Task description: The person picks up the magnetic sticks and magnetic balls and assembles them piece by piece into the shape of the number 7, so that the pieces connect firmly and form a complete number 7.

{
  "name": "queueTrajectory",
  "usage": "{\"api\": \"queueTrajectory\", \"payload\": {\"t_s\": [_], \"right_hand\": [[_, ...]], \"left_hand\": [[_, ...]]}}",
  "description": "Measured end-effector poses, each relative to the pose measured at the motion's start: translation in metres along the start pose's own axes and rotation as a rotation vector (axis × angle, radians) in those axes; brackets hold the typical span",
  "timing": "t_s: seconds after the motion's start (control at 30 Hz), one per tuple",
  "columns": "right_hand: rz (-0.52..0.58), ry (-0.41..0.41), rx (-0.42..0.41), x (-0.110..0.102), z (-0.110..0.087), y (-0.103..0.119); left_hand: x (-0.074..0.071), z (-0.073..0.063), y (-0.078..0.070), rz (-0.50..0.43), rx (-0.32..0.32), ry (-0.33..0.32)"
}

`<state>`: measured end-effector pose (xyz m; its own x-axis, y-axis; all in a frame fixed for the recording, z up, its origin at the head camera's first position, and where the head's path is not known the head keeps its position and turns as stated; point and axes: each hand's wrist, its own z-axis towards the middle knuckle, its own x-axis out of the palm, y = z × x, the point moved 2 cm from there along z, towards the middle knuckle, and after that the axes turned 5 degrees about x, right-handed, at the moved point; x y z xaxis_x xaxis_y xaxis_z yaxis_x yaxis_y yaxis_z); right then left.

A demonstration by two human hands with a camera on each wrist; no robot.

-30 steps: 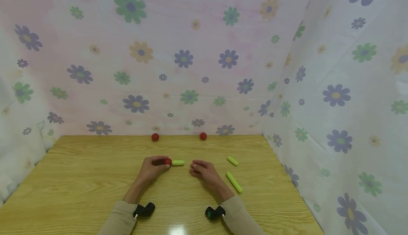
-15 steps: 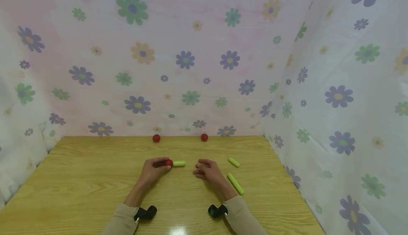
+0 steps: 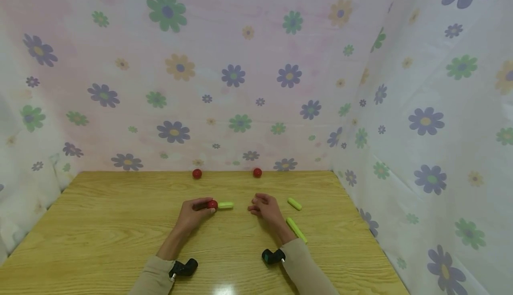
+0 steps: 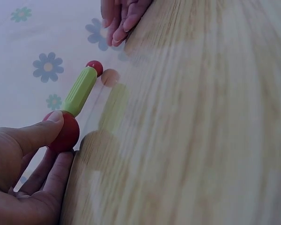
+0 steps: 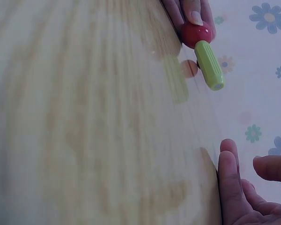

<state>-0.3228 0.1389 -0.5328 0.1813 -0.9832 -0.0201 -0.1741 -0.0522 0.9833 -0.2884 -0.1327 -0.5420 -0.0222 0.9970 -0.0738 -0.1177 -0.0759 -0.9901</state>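
My left hand [image 3: 190,215] pinches a red ball [image 3: 212,205] between thumb and fingers, low over the wooden table. A short yellow-green ridged stick [image 3: 226,205] juts from the ball's right side. The right wrist view shows a small hole in the free end of this stick [image 5: 217,86]. To the right, my right hand [image 3: 267,209] is apart from the stick and holds nothing; its thumb and fingers are spread apart in the right wrist view. Beyond the stick in the left wrist view, another red ball [image 4: 95,67] lines up with its tip.
Two red balls, a left one [image 3: 197,174] and a right one [image 3: 257,173], lie at the table's back edge. Right of my right hand are a short yellow-green stick [image 3: 294,204] and a longer one [image 3: 296,230], partly behind the wrist. Flowered cloth [image 3: 208,108] surrounds the table [image 3: 120,224].
My right hand has moved rightward from the stick and then a little toward the back of the table. The left hand, ball and stick stay nearly in place.
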Motion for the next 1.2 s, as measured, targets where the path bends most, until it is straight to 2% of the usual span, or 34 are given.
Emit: {"api": "queueTrajectory", "payload": {"t_s": [0.37,0.63,0.9,1.07,1.2], "right_hand": [[0.033,-0.084,-0.035,-0.003,0.020,0.002],[0.079,-0.089,-0.025,-0.008,0.029,0.007],[0.075,-0.097,-0.011,-0.011,0.036,0.011],[0.091,-0.161,-0.027,-0.017,0.047,0.013],[0.165,-0.208,-0.040,-0.014,0.059,0.013]], "left_hand": [[0.000,-0.002,-0.002,-0.023,0.011,-0.001],[0.000,-0.002,-0.003,0.000,0.007,-0.006],[0.000,-0.001,-0.001,0.005,-0.010,-0.010],[0.003,-0.001,-0.002,-0.015,-0.006,0.005],[-0.001,-0.002,-0.001,-0.009,-0.014,-0.003]]}}
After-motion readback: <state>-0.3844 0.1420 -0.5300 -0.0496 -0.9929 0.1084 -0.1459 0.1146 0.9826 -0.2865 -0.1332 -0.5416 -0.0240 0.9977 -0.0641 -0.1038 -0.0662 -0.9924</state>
